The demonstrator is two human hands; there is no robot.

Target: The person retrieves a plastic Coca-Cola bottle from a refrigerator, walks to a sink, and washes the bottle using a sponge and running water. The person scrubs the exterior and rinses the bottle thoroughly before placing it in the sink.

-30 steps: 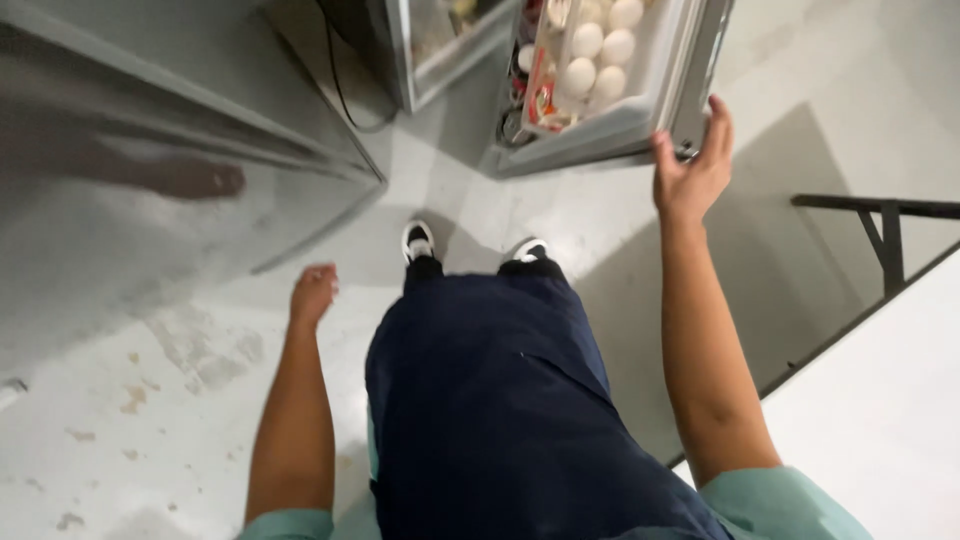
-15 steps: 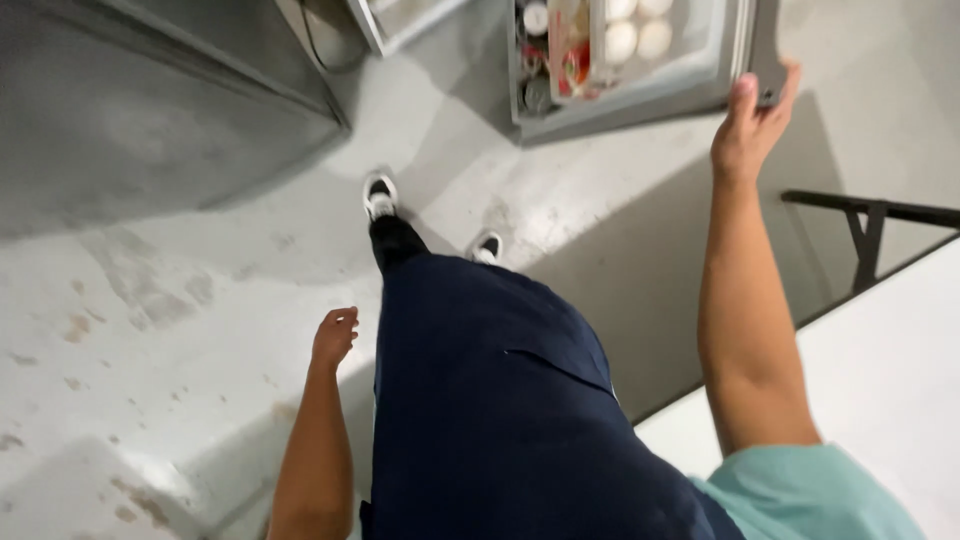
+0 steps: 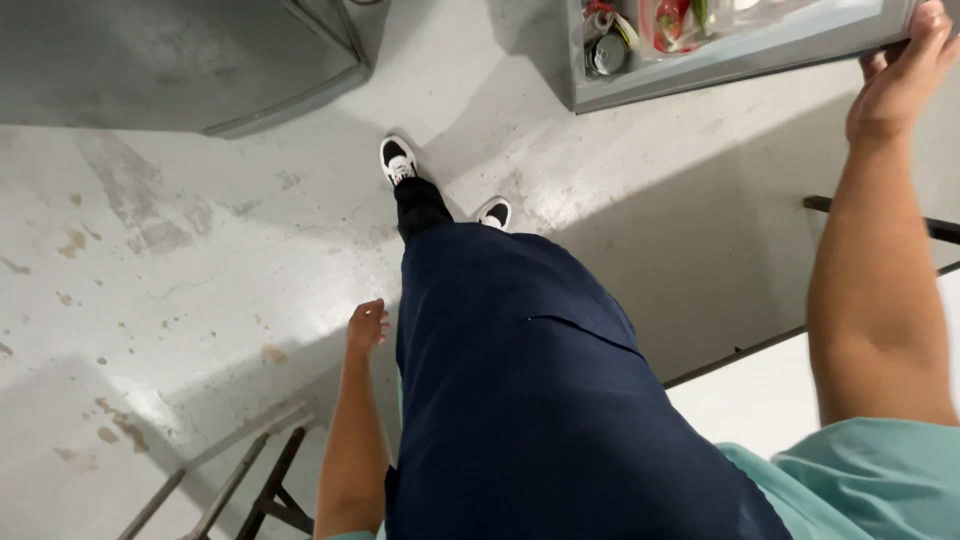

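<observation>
While the grey fridge door [image 3: 740, 60] was gripped at its outer edge by the right hand [image 3: 900, 75], red and green packets [image 3: 680, 20] and a round tin [image 3: 605, 55] were seen on its shelf; the left hand [image 3: 366, 325] was hung loosely curled, holding nothing.

Fridge door [image 3: 740, 62] is cut off by the top edge, shelf contents [image 3: 640, 30] only partly visible and too blurred to identify. Right hand [image 3: 900, 75] fingertips run past the upper-right corner, grip on the door edge unclear. Metal frame [image 3: 240, 480] at bottom left is cropped.
</observation>
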